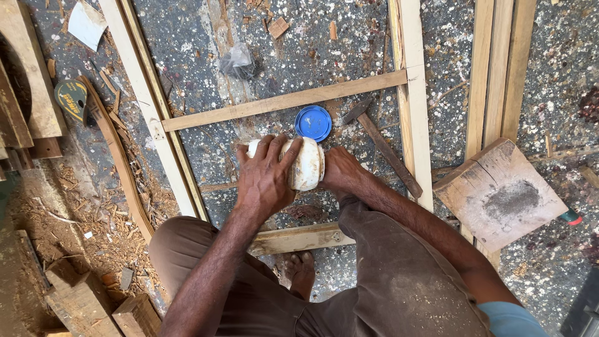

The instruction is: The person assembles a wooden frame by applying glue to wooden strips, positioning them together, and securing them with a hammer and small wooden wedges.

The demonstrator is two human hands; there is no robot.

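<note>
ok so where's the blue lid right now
In the head view the blue lid lies flat on the speckled floor just above the white jar the hands hold, left of the hammer.

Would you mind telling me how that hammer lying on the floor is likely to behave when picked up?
The hammer looks stiff and probably head-heavy, given its dark metal head on a long wooden handle. Lying flat beside the blue lid, it seems unlikely to roll.

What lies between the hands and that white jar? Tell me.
Nothing visible. The left hand grips the white jar from above; the right hand presses its end. The blue lid lies apart, beyond it.
</note>
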